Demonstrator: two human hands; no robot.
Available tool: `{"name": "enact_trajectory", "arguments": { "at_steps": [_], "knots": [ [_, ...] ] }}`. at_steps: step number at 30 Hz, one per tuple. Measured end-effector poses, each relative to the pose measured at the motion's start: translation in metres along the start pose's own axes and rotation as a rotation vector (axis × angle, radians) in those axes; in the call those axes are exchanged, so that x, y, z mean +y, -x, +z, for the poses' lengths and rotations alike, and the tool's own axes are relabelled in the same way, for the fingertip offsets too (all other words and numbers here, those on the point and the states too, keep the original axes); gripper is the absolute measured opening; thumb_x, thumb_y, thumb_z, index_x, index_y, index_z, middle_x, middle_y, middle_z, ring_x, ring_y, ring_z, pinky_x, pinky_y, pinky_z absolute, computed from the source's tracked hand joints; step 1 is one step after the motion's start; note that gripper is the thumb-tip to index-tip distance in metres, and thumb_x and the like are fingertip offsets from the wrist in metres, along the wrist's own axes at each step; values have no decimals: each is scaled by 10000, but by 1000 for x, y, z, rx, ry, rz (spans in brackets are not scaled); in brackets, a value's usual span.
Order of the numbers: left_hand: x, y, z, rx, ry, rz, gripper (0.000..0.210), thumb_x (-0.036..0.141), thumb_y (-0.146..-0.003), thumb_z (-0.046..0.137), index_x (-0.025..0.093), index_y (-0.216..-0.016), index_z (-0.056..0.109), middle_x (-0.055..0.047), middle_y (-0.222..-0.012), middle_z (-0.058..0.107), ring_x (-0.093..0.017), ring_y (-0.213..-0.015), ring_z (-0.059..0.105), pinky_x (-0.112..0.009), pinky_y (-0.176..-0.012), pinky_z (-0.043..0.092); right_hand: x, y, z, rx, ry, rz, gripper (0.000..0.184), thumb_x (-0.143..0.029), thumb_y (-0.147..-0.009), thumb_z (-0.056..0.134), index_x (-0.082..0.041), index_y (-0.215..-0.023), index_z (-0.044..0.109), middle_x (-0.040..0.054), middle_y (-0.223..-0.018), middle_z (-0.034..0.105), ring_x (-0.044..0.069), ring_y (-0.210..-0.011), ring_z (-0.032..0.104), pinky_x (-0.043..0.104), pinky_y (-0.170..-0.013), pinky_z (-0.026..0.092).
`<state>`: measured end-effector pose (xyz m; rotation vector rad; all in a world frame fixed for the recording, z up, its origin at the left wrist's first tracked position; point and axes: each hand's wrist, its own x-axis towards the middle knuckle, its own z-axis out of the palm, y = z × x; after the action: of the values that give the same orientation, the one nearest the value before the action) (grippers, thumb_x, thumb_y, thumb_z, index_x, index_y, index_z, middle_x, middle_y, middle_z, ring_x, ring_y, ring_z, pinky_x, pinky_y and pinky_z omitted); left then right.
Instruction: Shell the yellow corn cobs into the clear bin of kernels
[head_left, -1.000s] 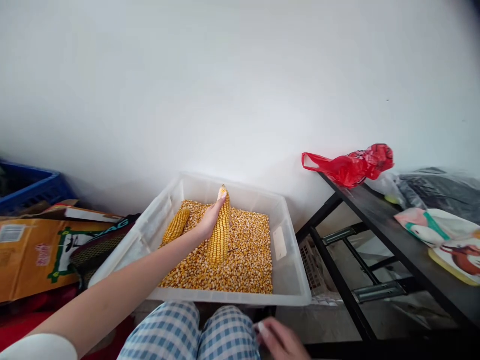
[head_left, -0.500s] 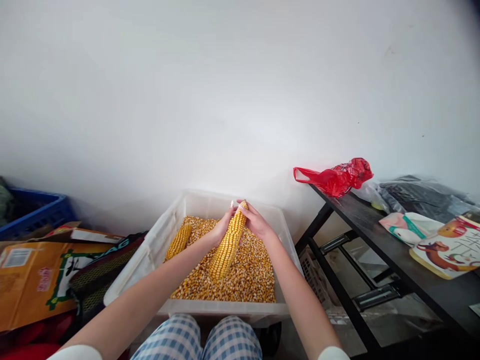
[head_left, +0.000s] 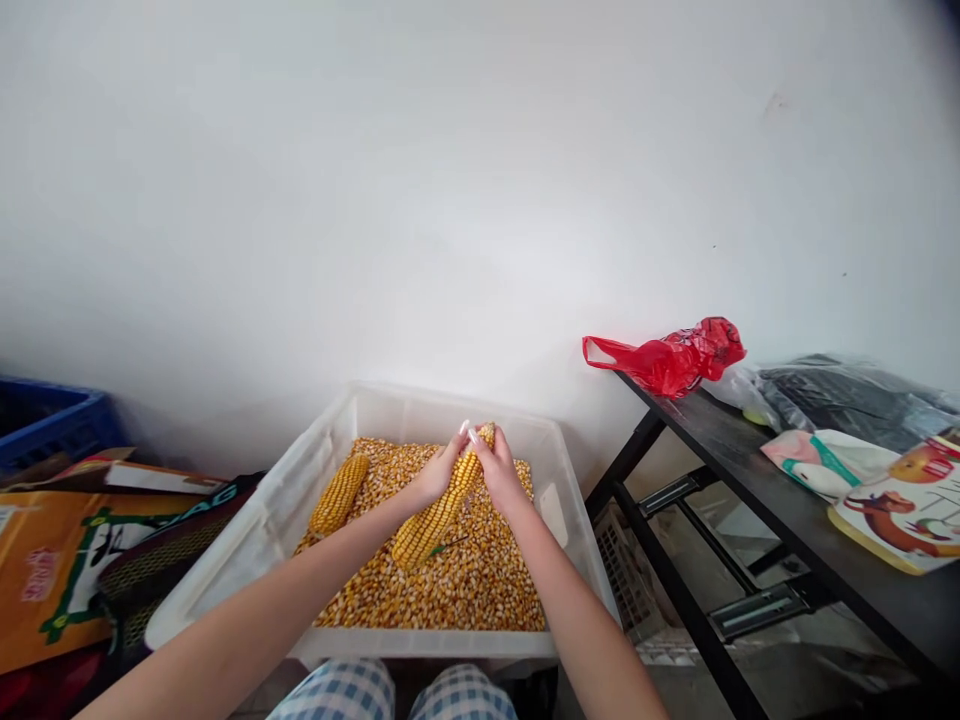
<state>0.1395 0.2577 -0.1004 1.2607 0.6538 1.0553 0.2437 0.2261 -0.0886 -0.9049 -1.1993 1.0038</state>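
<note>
Left hand (head_left: 438,474) and right hand (head_left: 502,475) gripping one corn cob (head_left: 426,530), a second cob (head_left: 340,494) on kernels (head_left: 480,595), one tub (head_left: 435,642)

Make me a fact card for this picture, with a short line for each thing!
Left hand: holding a corn cob
Right hand: on the same cob, near its upper end
Second cob: lying on loose kernels
Tub: whitish plastic, holding the kernels
Black table: at picture right, red bag on it
</note>
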Motion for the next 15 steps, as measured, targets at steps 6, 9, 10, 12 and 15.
{"name": "enact_trajectory", "arguments": {
  "at_steps": [6, 9, 10, 12, 15],
  "knots": [
    [1, 7, -6, 86, -446, 82, 605, 589, -822, 315, 154, -1074, 651, -68, -1081, 653, -282, -1133, 503, -342, -978, 322, 1, 1, 1, 38, 60, -75, 217, -377, -782, 555, -227, -917, 475, -23, -840, 533, 106, -779, 521, 229, -759, 417],
    [7, 9, -2, 69, -440, 70, 631, 614, -811, 311, 150, -1073, 650, -75, -1105, 642, -285, -1147, 488, -341, -989, 309, 5, -1, 1, 42, -20, -37, 215, -373, -761, 581, -217, -871, 482, -31, -785, 538, 99, -732, 528, 220, -722, 422],
    [8, 9, -1, 34, -369, 24, 637, 623, -807, 307, 158, -1085, 642, -76, -1099, 645, -282, -1130, 504, -345, -976, 329, 5, -2, 0, 49, -66, -6, 220, -375, -751, 591, -214, -854, 483, -34, -760, 539, 99, -704, 530, 219, -695, 426],
    [12, 7, -2, -91, -173, -140, 643, 649, -787, 324, 176, -1101, 627, -85, -1064, 660, -282, -1037, 570, -363, -899, 408, 5, -5, -3, 82, -161, 63, 243, -382, -723, 615, -208, -825, 481, -38, -708, 543, 105, -647, 534, 226, -642, 432],
    [17, 3, -14, -284, 40, -438, 645, 678, -729, 410, 159, -1025, 653, -127, -963, 686, -279, -819, 647, -360, -722, 497, 0, -12, -13, 158, -300, 130, 259, -386, -691, 635, -200, -783, 481, -35, -654, 549, 120, -612, 548, 247, -614, 443]
  ]
}}
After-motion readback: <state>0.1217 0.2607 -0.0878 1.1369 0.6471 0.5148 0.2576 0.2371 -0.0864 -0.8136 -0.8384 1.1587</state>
